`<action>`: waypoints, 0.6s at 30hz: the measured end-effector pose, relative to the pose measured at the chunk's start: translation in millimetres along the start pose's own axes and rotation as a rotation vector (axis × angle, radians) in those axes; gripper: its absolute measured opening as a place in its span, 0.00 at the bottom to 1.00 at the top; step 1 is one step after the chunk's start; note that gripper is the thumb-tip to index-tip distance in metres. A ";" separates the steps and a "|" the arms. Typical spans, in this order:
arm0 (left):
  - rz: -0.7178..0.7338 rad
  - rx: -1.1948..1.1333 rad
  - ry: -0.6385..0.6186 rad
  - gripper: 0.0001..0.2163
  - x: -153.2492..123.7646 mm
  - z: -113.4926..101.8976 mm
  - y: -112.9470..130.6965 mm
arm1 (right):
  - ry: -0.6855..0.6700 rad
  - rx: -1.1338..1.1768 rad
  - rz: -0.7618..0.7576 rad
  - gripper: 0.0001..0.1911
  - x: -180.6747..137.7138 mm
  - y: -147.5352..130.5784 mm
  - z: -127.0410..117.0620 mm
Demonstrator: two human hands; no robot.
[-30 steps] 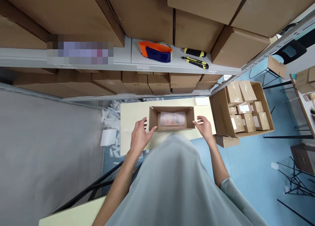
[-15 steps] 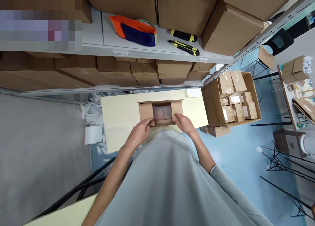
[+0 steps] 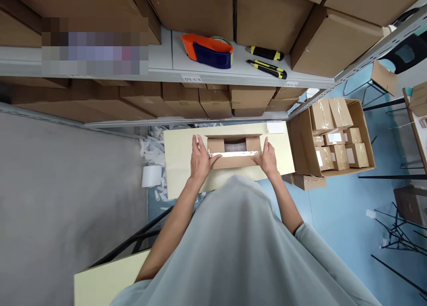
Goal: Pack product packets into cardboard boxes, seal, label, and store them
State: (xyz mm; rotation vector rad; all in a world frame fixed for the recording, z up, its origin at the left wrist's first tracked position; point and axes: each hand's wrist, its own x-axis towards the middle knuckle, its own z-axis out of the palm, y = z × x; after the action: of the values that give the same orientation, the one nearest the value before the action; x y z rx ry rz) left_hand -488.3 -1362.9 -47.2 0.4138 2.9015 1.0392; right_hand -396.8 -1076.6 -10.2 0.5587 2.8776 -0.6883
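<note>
A small cardboard box (image 3: 233, 160) sits on a pale yellow table (image 3: 180, 163) in front of me. Its two end flaps are folded in and the near long flap, with a shiny tape strip along its edge, lies over the opening. A pale wrapped item (image 3: 235, 146) still shows in the gap at the far side. My left hand (image 3: 200, 157) presses against the box's left end, fingers stretched up along it. My right hand (image 3: 267, 157) lies against the right end in the same way.
On the shelf above lie an orange and blue tape dispenser (image 3: 208, 51) and two yellow-black utility knives (image 3: 267, 61), between large cartons. A big open carton (image 3: 333, 139) of small taped boxes stands to the right on the blue floor. White paper scraps (image 3: 151, 155) litter the left.
The box was fully open a second ago. The end flaps were folded in, then the near long flap came over the top. My hands moved from the flaps to the box's two ends.
</note>
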 end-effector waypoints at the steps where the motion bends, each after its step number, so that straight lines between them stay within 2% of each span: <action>1: 0.055 -0.014 0.001 0.55 1.9 0.8 -3.7 | 0.024 -0.001 -0.021 0.58 2.4 -0.5 2.1; 3: 0.156 -0.025 -0.011 0.47 3.0 -0.3 -8.4 | 0.035 0.020 -0.088 0.60 6.7 0.5 3.3; 5: 0.206 -0.018 -0.008 0.41 0.6 -3.9 -10.3 | 0.037 0.047 -0.142 0.55 9.3 4.7 1.5; 7: 0.208 -0.010 -0.013 0.34 -4.7 -8.0 -11.8 | 0.050 0.064 -0.165 0.44 9.1 11.4 -1.2; 10: 0.177 -0.016 -0.052 0.19 -15.4 -10.9 -15.4 | 0.048 0.090 -0.161 0.21 3.7 22.3 -1.4; 11: 0.154 -0.030 -0.057 0.16 -18.9 -10.2 -16.5 | 0.045 0.117 -0.143 0.17 1.1 25.0 0.1; 14: 0.000 -0.115 -0.014 0.13 -25.6 -3.5 -17.0 | 0.043 0.268 -0.042 0.16 -4.7 27.2 7.6; 18: -0.383 -0.310 0.002 0.10 -19.5 10.2 -13.3 | 0.017 0.397 0.160 0.12 -0.9 19.2 11.1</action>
State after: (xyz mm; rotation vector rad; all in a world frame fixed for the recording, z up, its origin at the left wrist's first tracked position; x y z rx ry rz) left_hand -471.4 -1371.6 -64.7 -0.1505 2.6000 1.3744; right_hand -388.2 -1066.2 -27.7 0.8322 2.6787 -1.2395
